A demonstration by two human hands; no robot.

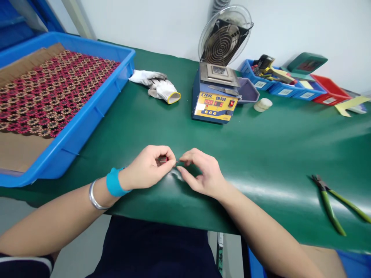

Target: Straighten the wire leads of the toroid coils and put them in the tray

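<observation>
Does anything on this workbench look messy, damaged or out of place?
Mostly tidy, with no obvious spill. White work gloves beside the blue tray lie crumpled, with dark smudges that look like dirt. The diagonal cutters lie open at right, and a yellow strip sits askew by the red bin.

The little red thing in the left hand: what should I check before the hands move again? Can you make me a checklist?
1. Small red-striped part held by the bare left hand: ok, though fingers hide much of it.
2. Bare right hand gripping something thin: cannot tell; the fingertips are close to the left hand's, but any thin piece is too small to make out.
3. Green-handled metal pliers clear of both hands: ok, they lie apart on the smooth green tabletop.
4. Boxy blue-and-yellow machine cool: cannot tell; its red display is lit.
5. White yellow-cuffed cloth gloves worn, if wanted: not ok, they lie on the tabletop.
</observation>
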